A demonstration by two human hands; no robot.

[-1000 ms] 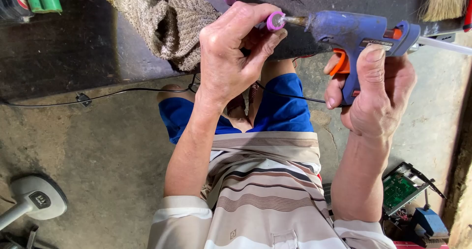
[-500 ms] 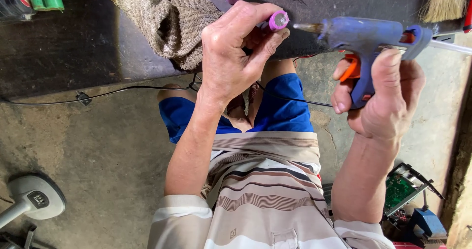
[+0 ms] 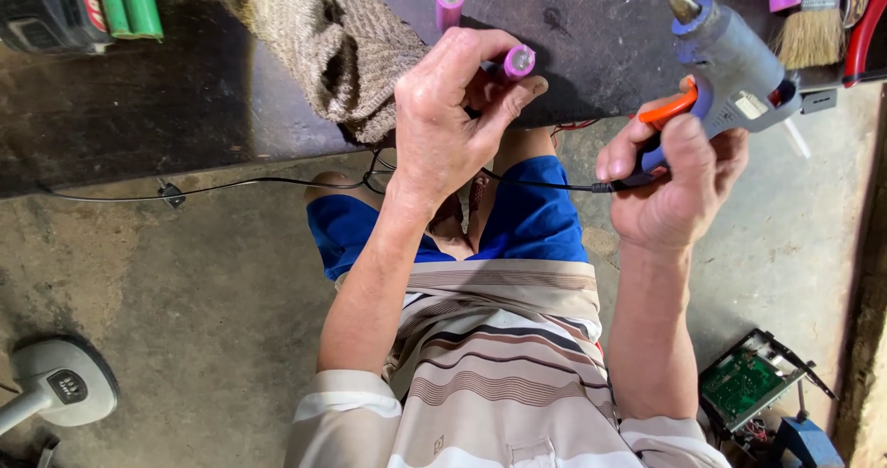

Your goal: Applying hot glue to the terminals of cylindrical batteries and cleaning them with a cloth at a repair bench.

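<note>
Head view: pink cylindrical cell (image 3: 517, 61) pinched in left hand (image 3: 443, 135), blue-grey glue gun (image 3: 730, 61) gripped in right hand (image 3: 674, 191).

**Q:** What type of location is this?

**A:** A small repair workshop. Indicators: bare concrete floor (image 3: 166, 292); dark, worn workbench (image 3: 139, 108) across the top of the frame.

**Q:** Supporting items?

**A:** Paintbrush (image 3: 813, 24) and red-handled tool (image 3: 864, 34), upper right; exposed green circuit board (image 3: 744, 385), lower right; fan base (image 3: 60, 385), lower left.
</note>
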